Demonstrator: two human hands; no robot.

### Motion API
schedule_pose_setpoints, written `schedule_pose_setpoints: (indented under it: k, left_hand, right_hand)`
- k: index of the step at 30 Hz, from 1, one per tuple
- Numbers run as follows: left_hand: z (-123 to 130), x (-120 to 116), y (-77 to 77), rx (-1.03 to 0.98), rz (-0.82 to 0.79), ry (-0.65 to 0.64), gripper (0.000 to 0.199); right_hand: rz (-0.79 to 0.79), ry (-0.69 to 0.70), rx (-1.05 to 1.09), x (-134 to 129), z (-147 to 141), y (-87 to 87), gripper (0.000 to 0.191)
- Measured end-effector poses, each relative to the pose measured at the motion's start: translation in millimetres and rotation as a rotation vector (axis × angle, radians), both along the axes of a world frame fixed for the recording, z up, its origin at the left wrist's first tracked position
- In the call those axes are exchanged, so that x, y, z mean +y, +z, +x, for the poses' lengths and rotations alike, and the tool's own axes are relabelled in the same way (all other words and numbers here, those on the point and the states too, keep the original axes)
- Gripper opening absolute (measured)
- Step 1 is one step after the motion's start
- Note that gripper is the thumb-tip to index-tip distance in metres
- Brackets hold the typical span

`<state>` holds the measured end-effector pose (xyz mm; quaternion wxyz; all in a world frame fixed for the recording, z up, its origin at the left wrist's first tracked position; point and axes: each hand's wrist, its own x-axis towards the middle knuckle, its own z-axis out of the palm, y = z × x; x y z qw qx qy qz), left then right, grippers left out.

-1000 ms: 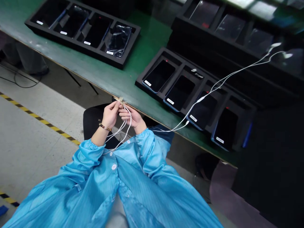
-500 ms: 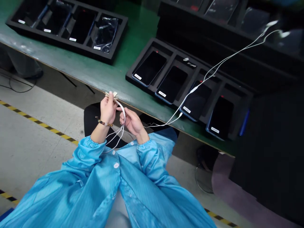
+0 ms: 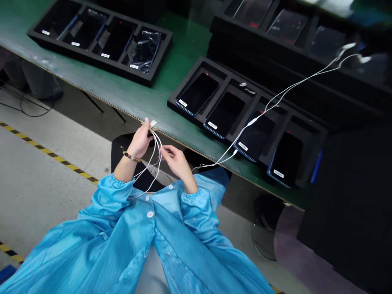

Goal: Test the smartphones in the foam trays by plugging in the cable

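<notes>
My left hand, with a beaded bracelet at its wrist, is closed on a bundle of looped white cable just off the table's front edge. Pale, paper-like pieces stick out by its thumb; what they are I cannot make out. On the right side of the loops, my right hand pinches the cable between thumb and fingers. White earphones stretch across the phone tray, earbuds at the upper right, one thin lead running down toward my right hand. Where that lead ends is hidden.
A black tray holds several dark phones with white labels. Another phone tray lies at the upper left, and stacked trays stand behind. The green table's edge slants down to the right.
My right hand has lowered slightly and its fingers have shifted on the cable. The left hand has turned a little, moving the pale pieces right. The whole view has shifted slightly.
</notes>
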<state>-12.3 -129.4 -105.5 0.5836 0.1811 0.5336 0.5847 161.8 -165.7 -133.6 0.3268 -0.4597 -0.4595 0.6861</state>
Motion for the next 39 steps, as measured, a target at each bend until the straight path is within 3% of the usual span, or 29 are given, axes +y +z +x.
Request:
schedule_pose_setpoints:
  k: [5, 9, 13, 18, 21, 25, 28, 32, 35, 39]
  left_hand:
    - [-18.0, -6.4, 4.7, -0.171, 0.037, -0.131, 0.056]
    - [-2.0, -1.8, -7.5, -0.117, 0.109, 0.075, 0.046]
    - [26.9, 11.5, -23.9, 0.084, 0.132, 0.316, 0.057]
    - [34.8, 25.5, -28.2, 0.289, 0.094, 0.375, 0.065]
    - [28.2, 21.4, -21.1, 0.217, 0.086, 0.338, 0.059]
    - [10.6, -2.0, -9.8, -0.014, 0.124, 0.052, 0.052]
    - [0.3, -13.7, -7.7, 0.007, 0.118, -0.072, 0.043]
    - [6.6, -7.0, -12.5, 0.073, 0.145, -0.014, 0.038]
    - [14.4, -0.4, -13.3, 0.012, 0.146, 0.034, 0.033]
    - [13.9, -0.6, -3.3, -0.118, 0.099, -0.039, 0.028]
  right_hand:
    - [-0.083, 0.015, 0.174, -1.7, 0.8, -2.1, 0.052]
    - [-0.099, 0.015, 0.205, -1.8, 2.9, 0.1, 0.054]
    - [-0.081, 0.017, 0.197, -2.8, 3.0, 0.1, 0.052]
    - [-0.074, 0.031, 0.173, -5.7, 2.5, -1.3, 0.05]
    - [-0.064, 0.031, 0.166, -7.0, 2.8, -2.1, 0.049]
    - [-0.064, 0.042, 0.185, -8.0, 5.0, -1.7, 0.048]
    - [-0.07, 0.038, 0.206, -8.0, 6.3, -1.5, 0.05]
    - [-0.063, 0.079, 0.223, -10.0, 2.5, -5.5, 0.048]
    - [-0.094, 0.104, 0.218, -14.6, -9.8, -14.6, 0.053]
    - [-0.12, 0.174, 0.279, -24.4, -39.0, -30.4, 0.052]
